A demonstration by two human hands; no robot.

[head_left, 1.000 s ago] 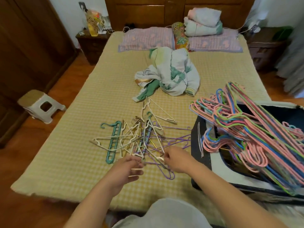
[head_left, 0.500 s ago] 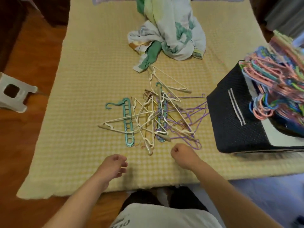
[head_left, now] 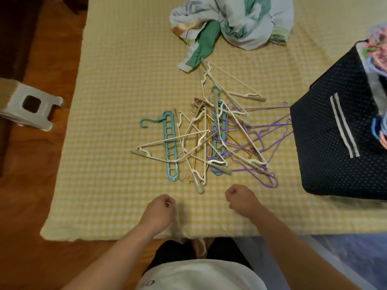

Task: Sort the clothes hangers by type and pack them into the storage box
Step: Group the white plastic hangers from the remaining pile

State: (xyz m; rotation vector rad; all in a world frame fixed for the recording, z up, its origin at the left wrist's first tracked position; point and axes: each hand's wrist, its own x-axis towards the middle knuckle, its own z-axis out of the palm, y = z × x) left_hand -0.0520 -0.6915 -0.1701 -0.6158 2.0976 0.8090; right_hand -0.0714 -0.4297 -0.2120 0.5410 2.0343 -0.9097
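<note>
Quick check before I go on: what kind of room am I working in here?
Most likely a bedroom in a home. The hangers lie on a bed with a yellow checked cover, a bundled quilt sits further up it, and a plastic stool stands on the wooden floor beside it.

A home bedroom is indicated by a bed covered with a yellow checked woven mat (head_left: 125, 101), a crumpled pale floral quilt (head_left: 247, 19), and wooden flooring (head_left: 41, 185).

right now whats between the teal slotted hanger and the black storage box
In the head view, the tangled cream, gold and purple hangers lie between the teal slotted hanger and the black storage box.
</note>
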